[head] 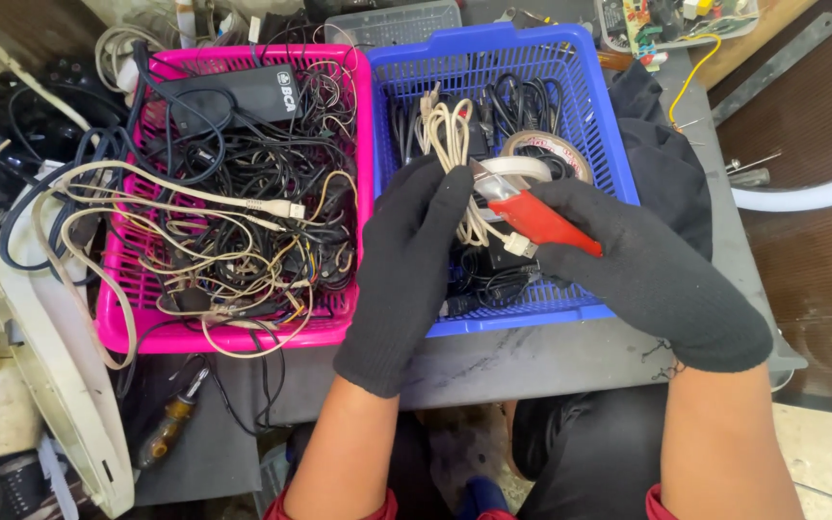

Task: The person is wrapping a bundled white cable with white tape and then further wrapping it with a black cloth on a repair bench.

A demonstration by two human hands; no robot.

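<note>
Hands in black gloves work above the blue basket (pixel 597 116): the left hand (pixel 406 270) grips a coiled beige cable (pixel 450 135), the right hand (pixel 647 274) a red-handled cutter (pixel 541 221). Left, the pink basket (pixel 117 289) brims with tangled wires (pixel 243 212).

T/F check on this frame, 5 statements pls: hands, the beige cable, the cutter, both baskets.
1. Both hands wear black gloves. True: left hand and right hand are gloved.
2. The left hand holds a bundled beige cable. True.
3. The right hand holds a green screwdriver. False: it holds a red-handled cutter.
4. The pink basket is on the right of the blue one. False: the pink basket is on the left, the blue basket on the right.
5. The pink basket holds only folded cloth. False: it holds tangled cables and a black adapter.
</note>
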